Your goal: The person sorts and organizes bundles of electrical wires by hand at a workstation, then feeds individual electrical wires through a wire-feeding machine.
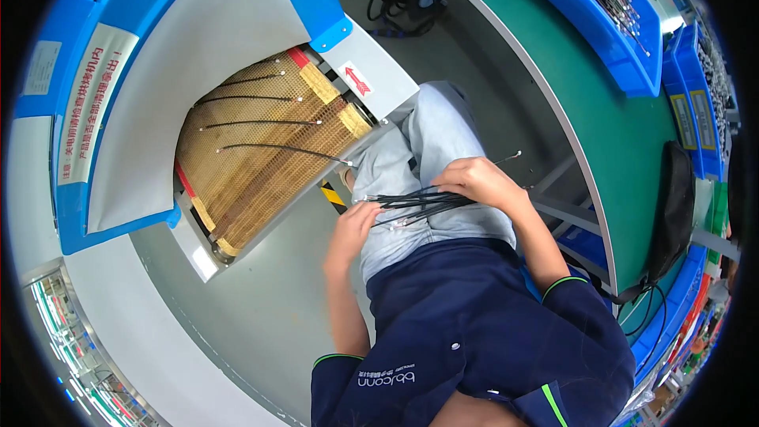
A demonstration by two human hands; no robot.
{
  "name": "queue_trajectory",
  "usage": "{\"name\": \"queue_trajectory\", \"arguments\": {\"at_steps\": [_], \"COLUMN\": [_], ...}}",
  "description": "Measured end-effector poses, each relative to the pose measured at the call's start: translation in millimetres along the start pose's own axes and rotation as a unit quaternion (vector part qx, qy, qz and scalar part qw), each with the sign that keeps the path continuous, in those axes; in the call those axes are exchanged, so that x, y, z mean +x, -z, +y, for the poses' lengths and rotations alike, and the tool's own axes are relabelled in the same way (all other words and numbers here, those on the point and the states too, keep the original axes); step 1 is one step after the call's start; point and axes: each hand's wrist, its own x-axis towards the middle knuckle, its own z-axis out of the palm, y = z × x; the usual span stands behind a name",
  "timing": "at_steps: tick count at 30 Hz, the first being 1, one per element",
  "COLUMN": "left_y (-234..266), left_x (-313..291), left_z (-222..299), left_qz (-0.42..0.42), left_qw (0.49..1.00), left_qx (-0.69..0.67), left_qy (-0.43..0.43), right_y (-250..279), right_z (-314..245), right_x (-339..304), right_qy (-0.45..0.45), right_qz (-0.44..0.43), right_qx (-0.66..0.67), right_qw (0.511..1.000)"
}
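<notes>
A loose bundle of short black cables (423, 204) with small pale connectors at the ends lies across my lap. My right hand (477, 179) is closed round cables near their right-hand ends. One cable end sticks out past its knuckles. My left hand (353, 227) has its fingertips pinched at the left ends of the bundle. Ahead of it, several black cables (269, 122) lie spaced apart on a brown mesh conveyor belt (261, 170). The nearest of these cables reaches over the belt's edge with its connector.
A blue and white machine hood (198, 55) covers the belt's far side. To the right curves a green-topped table (545, 47) with a blue bin (609, 12) of black cables. A black bag (672, 205) hangs near the table's right side. Black and yellow tape (333, 197) marks the floor.
</notes>
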Motion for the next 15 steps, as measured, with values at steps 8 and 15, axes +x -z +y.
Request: {"name": "queue_trajectory", "arguments": {"at_steps": [8, 15], "left_y": [15.2, 4.9], "left_x": [-13.0, -2.9], "left_z": [-10.2, 7.4], "left_qz": [0.022, -0.017], "left_qw": [0.998, 0.999], "left_qx": [0.021, -0.019], "left_qy": [0.047, 0.034], "right_y": [35.6, 16.8], "right_z": [21.0, 11.8], "right_x": [-18.0, -0.5], "right_qy": [-0.043, 0.061], "right_qz": [0.053, 0.06], "right_qx": [-0.039, -0.068], "right_qw": [0.997, 0.994]}}
